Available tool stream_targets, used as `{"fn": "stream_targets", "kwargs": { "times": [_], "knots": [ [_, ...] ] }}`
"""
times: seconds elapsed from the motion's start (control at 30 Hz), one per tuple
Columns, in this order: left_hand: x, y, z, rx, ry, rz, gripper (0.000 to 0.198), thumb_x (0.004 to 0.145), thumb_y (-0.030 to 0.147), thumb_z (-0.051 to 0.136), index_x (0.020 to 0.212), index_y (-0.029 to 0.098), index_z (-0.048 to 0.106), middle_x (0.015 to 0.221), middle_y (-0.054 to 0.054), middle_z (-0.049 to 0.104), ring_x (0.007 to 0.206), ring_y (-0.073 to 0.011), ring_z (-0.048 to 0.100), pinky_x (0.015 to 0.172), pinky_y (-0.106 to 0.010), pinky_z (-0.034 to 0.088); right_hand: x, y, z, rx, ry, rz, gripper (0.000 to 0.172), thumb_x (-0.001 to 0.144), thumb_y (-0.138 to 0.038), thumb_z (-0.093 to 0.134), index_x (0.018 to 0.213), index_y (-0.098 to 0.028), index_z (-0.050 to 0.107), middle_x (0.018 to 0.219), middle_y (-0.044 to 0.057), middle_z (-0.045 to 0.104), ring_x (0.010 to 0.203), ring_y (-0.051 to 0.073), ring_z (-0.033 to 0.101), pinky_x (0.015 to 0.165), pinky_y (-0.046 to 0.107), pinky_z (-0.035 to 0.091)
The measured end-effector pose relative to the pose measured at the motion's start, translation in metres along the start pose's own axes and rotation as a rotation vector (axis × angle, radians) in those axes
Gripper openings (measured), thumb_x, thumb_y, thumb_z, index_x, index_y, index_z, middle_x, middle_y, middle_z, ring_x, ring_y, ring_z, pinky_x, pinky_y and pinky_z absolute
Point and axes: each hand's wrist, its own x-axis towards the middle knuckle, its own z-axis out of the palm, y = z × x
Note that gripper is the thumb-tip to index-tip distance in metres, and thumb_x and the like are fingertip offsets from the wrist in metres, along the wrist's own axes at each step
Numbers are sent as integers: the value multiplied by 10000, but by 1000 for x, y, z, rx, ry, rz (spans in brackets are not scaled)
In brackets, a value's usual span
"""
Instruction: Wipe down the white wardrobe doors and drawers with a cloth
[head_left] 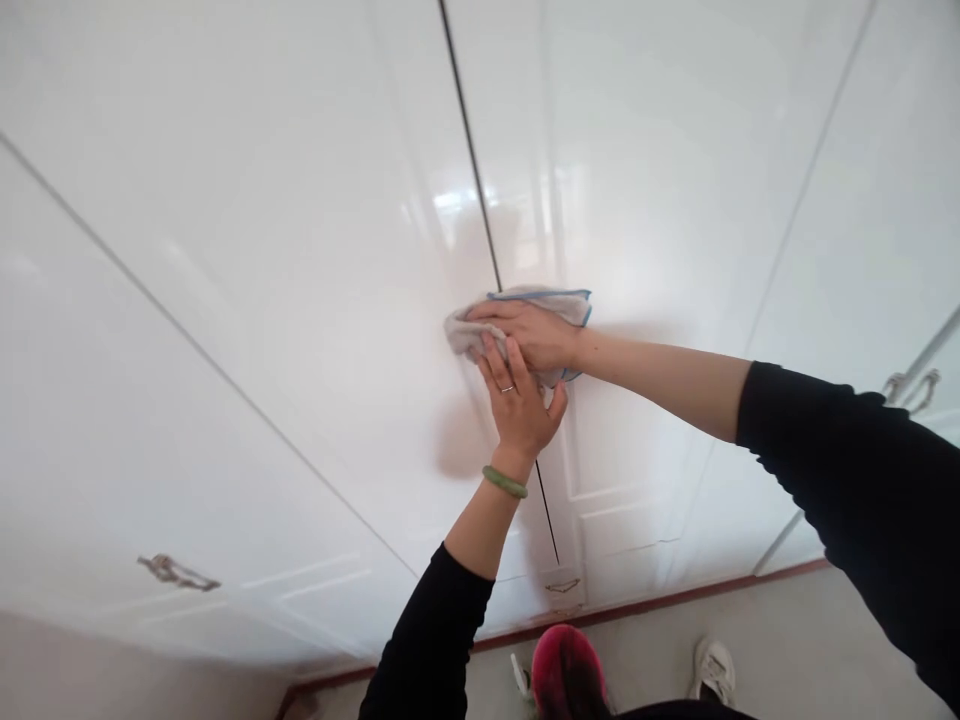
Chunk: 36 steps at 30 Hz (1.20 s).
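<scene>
A pale grey cleaning cloth point(566, 303) with blue edging lies bunched against a glossy white cabinet door point(300, 250), across the dark gap between two doors. My right hand point(536, 335) is pressed over the cloth, its fingers pointing left and partly sunk in the folds. From below, my left hand point(521, 410) reaches up with its fingertips at the cloth's lower fold, close against the right hand. Its thumb stands apart. A ring is on one left finger, and a green bangle point(505, 482) circles that wrist.
Metal handles show on the cabinet at the lower left point(178, 572), far right point(924, 390) and bottom centre point(562, 586). A dark red baseboard point(660, 601) runs along the floor. Below are a white shoe point(714, 668) and a pink-red rounded thing point(568, 660).
</scene>
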Motion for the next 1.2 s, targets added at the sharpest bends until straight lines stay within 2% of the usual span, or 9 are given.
{"fn": "stream_targets", "kwargs": {
  "times": [0.2,0.43,0.6,0.77,0.83,0.9,1.0,1.13,1.2],
  "knots": [
    [-10,29,5,27,-102,-56,955,986,425,665,1740,25,236,1838,-310,105,1737,-478,16,1370,-729,225,-37,3,-14,23,-136,89,449,1075,-349,566,1458,-154,696,1577,122,644,1625,245,422,1349,411,395],
    [-8,52,26,115,-148,17,907,979,436,695,1691,-1,342,1808,-343,192,1723,-519,40,1336,-744,301,-84,19,-18,39,-40,120,477,1095,-351,555,1511,-146,664,1575,115,654,1630,225,437,1365,413,388],
    [-17,70,60,69,-209,71,853,970,416,720,1670,37,411,1797,-319,262,1723,-515,70,1333,-748,300,-136,15,-21,-72,52,268,594,1097,-432,568,1602,-120,562,1719,126,503,1653,205,393,1411,397,258],
    [-54,96,103,75,-239,69,799,967,397,721,1639,47,466,1748,-327,370,1707,-529,160,1317,-762,309,-200,8,-16,-136,-39,253,653,1065,-398,617,1643,-116,503,1774,148,406,1703,221,291,1439,437,142],
    [-52,106,116,76,-283,75,789,968,416,715,1631,55,485,1736,-324,395,1696,-538,197,1310,-774,304,-217,14,-23,-135,-40,259,637,1043,-386,651,1611,-116,546,1760,156,426,1694,246,317,1438,453,143],
    [-26,116,124,59,-339,104,793,969,433,706,1638,67,489,1742,-306,401,1690,-539,216,1311,-786,284,-225,28,-45,-128,-20,285,603,1020,-356,675,1564,-110,593,1764,165,415,1703,280,290,1439,505,92],
    [54,135,129,-10,-396,174,817,974,469,694,1675,119,463,1796,-215,358,1720,-480,172,1370,-733,208,-218,61,-104,-147,80,365,505,986,-305,675,1444,-91,675,1777,165,393,1723,316,214,1410,573,-50],
    [179,157,133,-108,-314,219,884,949,541,716,1702,174,432,1834,-77,316,1752,-396,76,1439,-609,41,-190,114,-183,-378,425,383,427,1055,-457,535,1263,-159,760,1778,5,415,1709,256,262,1394,444,15],
    [213,163,136,-70,-288,240,894,959,534,694,1711,149,402,1836,-64,304,1752,-397,64,1438,-595,-8,-180,128,-198,-344,577,430,441,1069,-482,461,1344,-265,729,1736,-103,462,1732,205,154,1377,371,78]
  ]
}}
